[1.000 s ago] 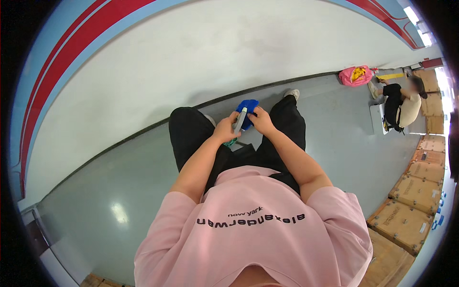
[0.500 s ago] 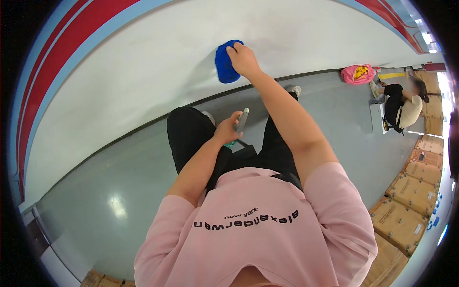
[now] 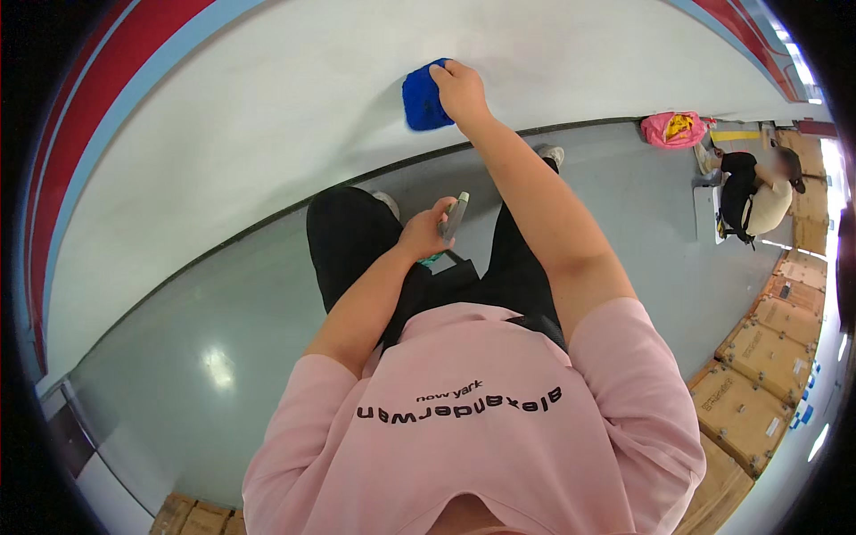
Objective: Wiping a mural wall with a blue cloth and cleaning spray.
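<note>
My right hand (image 3: 464,94) is closed on the edge of a blue cloth (image 3: 423,100), its arm stretched far forward. The cloth lies against a broad white panel (image 3: 267,116) and throws a soft shadow to its left. Closer to me, over my lap, my left hand (image 3: 423,235) grips a slim grey tool (image 3: 456,218) with a pale green tip pointing up and away. Its exact kind does not show. Something teal (image 3: 433,259) peeks out just below that hand, mostly hidden.
Red and light-blue stripes (image 3: 67,169) run along the panel's left side. At its foot on the right rests a pink bag (image 3: 658,131) with yellow stuff inside. Beyond it another person (image 3: 765,201) sits low. Wooden crates (image 3: 740,401) line the right side of the grey floor (image 3: 223,303).
My right hand and the blue cloth have shifted slightly up the picture, and the cloth looks more bunched. My left hand still holds the grey tool in nearly the same place.
</note>
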`<state>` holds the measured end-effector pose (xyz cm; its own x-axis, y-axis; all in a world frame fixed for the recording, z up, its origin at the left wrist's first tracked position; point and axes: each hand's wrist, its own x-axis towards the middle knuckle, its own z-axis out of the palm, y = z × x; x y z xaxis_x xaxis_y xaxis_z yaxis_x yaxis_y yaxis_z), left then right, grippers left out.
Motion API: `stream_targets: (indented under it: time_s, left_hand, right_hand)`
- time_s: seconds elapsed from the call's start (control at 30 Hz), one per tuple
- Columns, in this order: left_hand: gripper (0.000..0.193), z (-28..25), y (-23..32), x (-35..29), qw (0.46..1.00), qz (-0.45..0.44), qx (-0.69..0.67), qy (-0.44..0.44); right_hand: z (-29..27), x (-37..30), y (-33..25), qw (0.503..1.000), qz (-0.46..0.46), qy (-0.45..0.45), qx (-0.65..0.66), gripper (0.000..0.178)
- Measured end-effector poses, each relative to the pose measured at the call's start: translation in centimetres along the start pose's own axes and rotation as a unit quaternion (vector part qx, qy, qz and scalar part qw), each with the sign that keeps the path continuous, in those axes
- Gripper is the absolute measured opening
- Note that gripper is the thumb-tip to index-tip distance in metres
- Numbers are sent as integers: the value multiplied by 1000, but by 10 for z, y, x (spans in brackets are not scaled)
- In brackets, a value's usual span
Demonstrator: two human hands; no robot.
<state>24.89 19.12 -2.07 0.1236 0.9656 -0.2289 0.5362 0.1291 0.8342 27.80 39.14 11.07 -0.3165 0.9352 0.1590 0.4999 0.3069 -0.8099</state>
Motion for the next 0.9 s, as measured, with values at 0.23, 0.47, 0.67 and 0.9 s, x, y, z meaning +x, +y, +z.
stream_targets:
  time_s: [0.23, 0.47, 0.67, 0.9]
  left_hand:
    - [70, 0, 3, -1, 1000, -14, -1, 9]
    - [69, -3, 7, -2, 1000, 0, 26, 7]
    - [70, 2, 4, 3, 999, -7, 19, -28]
    - [74, 2, -1, -1, 1000, -11, 18, -20]
  right_hand:
    - [-12, 6, 55, 989, 69, 86, 94, 29]
    - [-41, 7, 26, 996, 46, 70, 23, 29]
    - [-24, 2, 15, 993, 30, 113, -1, 32]
    - [-6, -4, 13, 994, 98, 7, 43, 30]
